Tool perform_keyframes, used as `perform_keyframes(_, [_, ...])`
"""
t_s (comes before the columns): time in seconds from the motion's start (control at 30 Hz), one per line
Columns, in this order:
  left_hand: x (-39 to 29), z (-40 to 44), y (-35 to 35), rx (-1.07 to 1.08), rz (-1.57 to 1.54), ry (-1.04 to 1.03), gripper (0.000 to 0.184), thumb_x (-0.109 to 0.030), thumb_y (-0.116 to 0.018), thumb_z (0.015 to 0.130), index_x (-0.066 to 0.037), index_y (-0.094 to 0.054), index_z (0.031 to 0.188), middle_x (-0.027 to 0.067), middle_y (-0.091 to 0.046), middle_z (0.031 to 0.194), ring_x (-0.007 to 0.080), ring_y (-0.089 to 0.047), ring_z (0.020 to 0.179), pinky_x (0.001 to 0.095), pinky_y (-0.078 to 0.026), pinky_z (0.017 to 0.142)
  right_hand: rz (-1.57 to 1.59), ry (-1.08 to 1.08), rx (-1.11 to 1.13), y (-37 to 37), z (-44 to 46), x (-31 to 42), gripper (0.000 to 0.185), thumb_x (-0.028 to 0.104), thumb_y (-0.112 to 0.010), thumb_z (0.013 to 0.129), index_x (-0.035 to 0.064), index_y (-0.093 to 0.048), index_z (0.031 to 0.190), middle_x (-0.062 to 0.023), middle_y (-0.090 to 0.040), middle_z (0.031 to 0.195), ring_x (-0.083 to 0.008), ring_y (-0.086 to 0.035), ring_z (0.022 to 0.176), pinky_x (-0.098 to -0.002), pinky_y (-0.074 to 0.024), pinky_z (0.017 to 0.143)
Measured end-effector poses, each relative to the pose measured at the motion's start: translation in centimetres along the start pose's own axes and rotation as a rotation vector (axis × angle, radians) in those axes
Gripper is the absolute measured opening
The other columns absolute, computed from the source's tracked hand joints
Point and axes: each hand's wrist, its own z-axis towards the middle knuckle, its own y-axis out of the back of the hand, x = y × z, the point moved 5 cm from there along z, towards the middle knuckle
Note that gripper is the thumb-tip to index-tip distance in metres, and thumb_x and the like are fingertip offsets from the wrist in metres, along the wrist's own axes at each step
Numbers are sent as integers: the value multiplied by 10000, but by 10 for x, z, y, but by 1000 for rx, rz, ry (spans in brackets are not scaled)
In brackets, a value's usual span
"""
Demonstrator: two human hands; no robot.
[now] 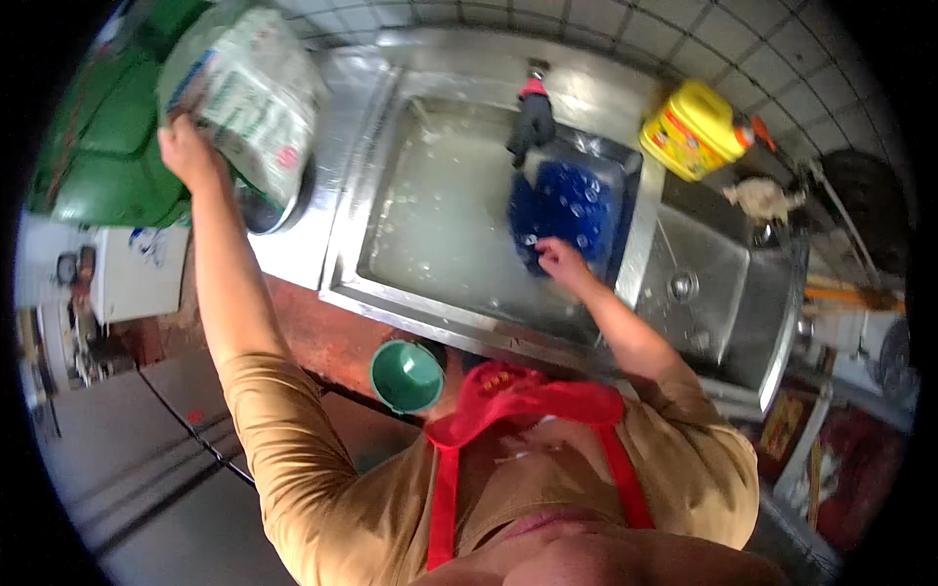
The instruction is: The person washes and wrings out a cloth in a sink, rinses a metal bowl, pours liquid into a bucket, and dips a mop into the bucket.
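My left hand [191, 154] is closed on the side of a large printed plastic bag [262, 93], white with green lettering. The bag is raised over the steel ledge left of the sink, partly covering a round metal pot [269, 217]. Over the water at the near left corner of a blue tub [576, 200] is my right hand [565, 262], its fingers curled together. What they hold, if anything, does not show. Cloudy, bubbly water fills the large steel sink [342, 256], and the tub sits in its right part.
A dark tap [532, 122] with a pink band hangs over the sink. Behind it on the right lies a yellow jug [692, 132]. A smaller basin [708, 303] adjoins at right. A green bucket [406, 377] stands below the front edge; a green bin [107, 137] is far left.
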Motion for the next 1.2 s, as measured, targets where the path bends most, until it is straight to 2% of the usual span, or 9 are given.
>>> perform_keyframes(0.07, [3, -16, -14, 63, -199, 132, 217, -166, -483, 837, 20, -552, 923, 86, -582, 888, 139, -535, 763, 255, -421, 687, -146, -26, -207, 17, -43, 2, 375, 208, -626, 721, 147, -548, 1084, -147, -518, 1108, -292, -473, 1078, -361, -383, 905])
perform_keyframes(0.17, [170, -17, -5, 306, 230, 245, 272, -169, -474, 859, 26, -544, 1036, 85, -582, 940, 154, -543, 817, 270, -438, 696, -321, -376, -265, 14, -21, -7, 594, 283, -660, 730, 210, -408, 1262, -141, -302, 1357, -321, -300, 1244, -428, -307, 992])
perform_keyframes(0.4, [164, -36, -35, 300, -12, 374, 281, -200, -505, 882, -33, -528, 1108, 48, -562, 993, 143, -531, 847, 273, -441, 707, -141, -439, -260, -43, 49, -65, 886, 487, -706, 647, 302, -232, 1372, -202, -66, 1441, -379, -116, 1319, -454, -209, 1051])
perform_keyframes(0.6, [198, -20, -11, 332, -20, 482, 250, -175, -485, 889, -29, -535, 1084, 53, -555, 1008, 132, -537, 856, 266, -453, 720, -553, -431, -62, -100, 79, -80, 447, 215, -675, 645, 170, -581, 1079, -135, -559, 1116, -340, -535, 1014, -405, -430, 867])
perform_keyframes(0.7, [194, -22, -8, 350, -83, 498, 254, -158, -467, 894, -28, -531, 1103, 55, -556, 1038, 139, -547, 872, 267, -460, 739, -241, 2, 267, -91, 82, -43, 284, 142, -650, 624, 105, -651, 906, -143, -623, 928, -278, -594, 874, -338, -460, 801])
perform_keyframes(0.73, [203, -20, -9, 363, -95, 485, 258, -154, -463, 896, -30, -528, 1113, 54, -556, 1046, 140, -549, 876, 267, -461, 744, -119, -171, 363, -73, 75, -18, 239, 96, -625, 618, 80, -656, 854, -123, -637, 891, -225, -593, 871, -291, -458, 784])
perform_keyframes(0.87, [203, -28, -12, 331, -91, 524, 248, -153, -465, 895, -51, -524, 1113, 38, -575, 1030, 144, -561, 867, 272, -461, 750, 425, -28, -319, -31, 66, -39, 232, -34, -547, 660, 25, -642, 864, -77, -646, 901, -175, -593, 871, -261, -436, 825])
perform_keyframes(1.0, [212, -30, -12, 313, -86, 562, 191, -130, -458, 897, -41, -530, 1051, 41, -587, 989, 143, -573, 832, 261, -483, 717, -162, -253, -600, -38, 52, -73, 474, 386, -685, 699, 138, -578, 1088, -206, -521, 1148, -298, -422, 1149, -355, -336, 972])
perform_keyframes(1.2, [228, -25, -20, 298, -46, 542, 176, -106, -461, 890, -15, -530, 1023, 61, -582, 940, 147, -574, 811, 264, -504, 700, 683, -524, -317, -99, 65, -75, 453, 76, -607, 744, 47, -484, 1180, -146, -573, 1074, -262, -566, 951, -366, -462, 821])
